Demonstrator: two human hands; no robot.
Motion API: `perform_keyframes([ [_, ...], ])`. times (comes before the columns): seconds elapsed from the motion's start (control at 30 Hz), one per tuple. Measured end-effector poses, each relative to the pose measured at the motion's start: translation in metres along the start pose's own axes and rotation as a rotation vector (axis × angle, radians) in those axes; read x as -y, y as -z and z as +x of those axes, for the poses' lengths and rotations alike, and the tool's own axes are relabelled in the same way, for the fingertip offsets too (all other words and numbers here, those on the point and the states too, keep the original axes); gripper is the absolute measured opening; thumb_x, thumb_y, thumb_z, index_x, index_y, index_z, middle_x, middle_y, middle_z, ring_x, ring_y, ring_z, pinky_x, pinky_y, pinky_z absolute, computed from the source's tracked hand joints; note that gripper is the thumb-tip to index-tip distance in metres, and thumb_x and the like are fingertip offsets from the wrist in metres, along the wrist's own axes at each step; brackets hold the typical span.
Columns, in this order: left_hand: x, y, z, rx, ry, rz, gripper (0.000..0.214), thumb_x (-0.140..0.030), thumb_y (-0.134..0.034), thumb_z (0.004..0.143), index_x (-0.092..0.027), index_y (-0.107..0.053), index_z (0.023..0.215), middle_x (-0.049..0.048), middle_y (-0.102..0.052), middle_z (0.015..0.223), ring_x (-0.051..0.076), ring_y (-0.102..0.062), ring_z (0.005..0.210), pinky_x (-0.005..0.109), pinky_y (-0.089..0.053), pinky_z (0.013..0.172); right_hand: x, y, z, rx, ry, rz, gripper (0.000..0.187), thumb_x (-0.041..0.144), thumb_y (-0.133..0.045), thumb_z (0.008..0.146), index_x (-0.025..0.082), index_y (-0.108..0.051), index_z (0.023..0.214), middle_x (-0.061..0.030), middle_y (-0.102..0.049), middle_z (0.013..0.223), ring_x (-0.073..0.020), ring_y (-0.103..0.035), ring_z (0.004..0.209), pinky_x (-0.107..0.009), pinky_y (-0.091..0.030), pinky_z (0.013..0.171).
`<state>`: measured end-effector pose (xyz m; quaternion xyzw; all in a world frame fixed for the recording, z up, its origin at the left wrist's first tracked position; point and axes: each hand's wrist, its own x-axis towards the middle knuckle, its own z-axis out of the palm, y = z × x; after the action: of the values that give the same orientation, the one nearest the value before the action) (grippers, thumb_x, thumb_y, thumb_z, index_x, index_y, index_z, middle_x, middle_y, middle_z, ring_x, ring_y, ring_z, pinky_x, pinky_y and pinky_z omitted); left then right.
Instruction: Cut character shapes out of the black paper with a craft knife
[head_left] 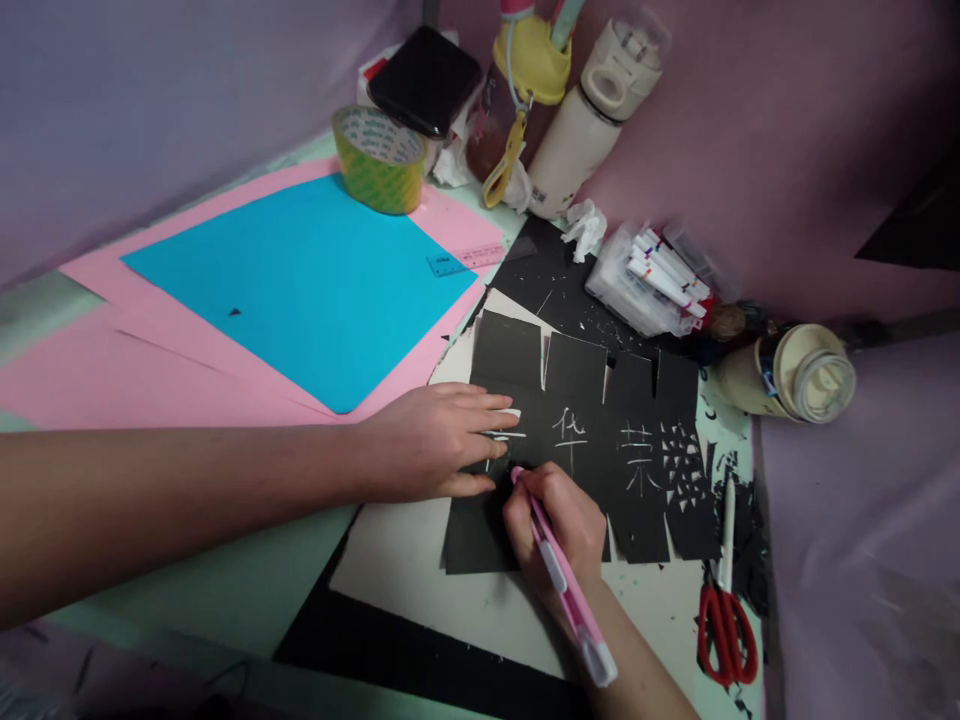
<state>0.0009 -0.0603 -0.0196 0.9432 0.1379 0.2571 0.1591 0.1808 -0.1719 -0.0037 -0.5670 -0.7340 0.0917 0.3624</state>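
My left hand [439, 440] lies flat on a sheet of black paper [544, 530], fingers spread, partly covering a white-lined character near its left end. Gripped in my right hand [562, 520] is a pink craft knife [566, 590]. Its tip points at the paper just beside my left fingertips, and the blade itself is hidden. Several characters in pale strokes run across the black paper, with triangular cutouts near its right end. Slits divide the paper's upper and lower edges into flaps. Beneath it is a whitish board [397, 550].
Blue paper [307, 290] covers pink sheets [67, 370] at left, with a tape roll [382, 165] and ruler [465, 260]. Behind stand a white bottle [577, 150] and a box of pens [652, 280]. Red-handled scissors [726, 630] and black scraps lie at right.
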Motion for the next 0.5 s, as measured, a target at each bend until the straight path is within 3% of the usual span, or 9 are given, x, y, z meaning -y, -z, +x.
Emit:
perform_keyframes([
  [0.27, -0.0005, 0.0004, 0.0, 0.01, 0.015, -0.006, 0.024, -0.039, -0.065, 0.089, -0.02, -0.073, 0.103, 0.0062, -0.065, 0.131, 0.023, -0.057, 0.127, 0.037, -0.043, 0.108, -0.0036, 0.0016, -0.0029, 0.03, 0.016, 0.023, 0.026, 0.004, -0.052, 0.081, 0.022, -0.042, 0.067, 0.0047, -0.038, 0.061, -0.0089, -0.036, 0.05, -0.023, -0.034, 0.049],
  [0.5, 0.0003, -0.0002, 0.0, 0.002, -0.004, -0.005, 0.025, -0.039, -0.066, 0.088, -0.019, -0.073, 0.102, 0.0069, -0.065, 0.13, 0.025, -0.058, 0.125, 0.038, -0.045, 0.106, -0.0066, 0.0015, -0.0055, 0.017, 0.054, 0.024, 0.024, 0.003, -0.054, 0.081, 0.021, -0.046, 0.068, 0.0043, -0.042, 0.06, -0.0086, -0.039, 0.05, -0.022, -0.035, 0.048],
])
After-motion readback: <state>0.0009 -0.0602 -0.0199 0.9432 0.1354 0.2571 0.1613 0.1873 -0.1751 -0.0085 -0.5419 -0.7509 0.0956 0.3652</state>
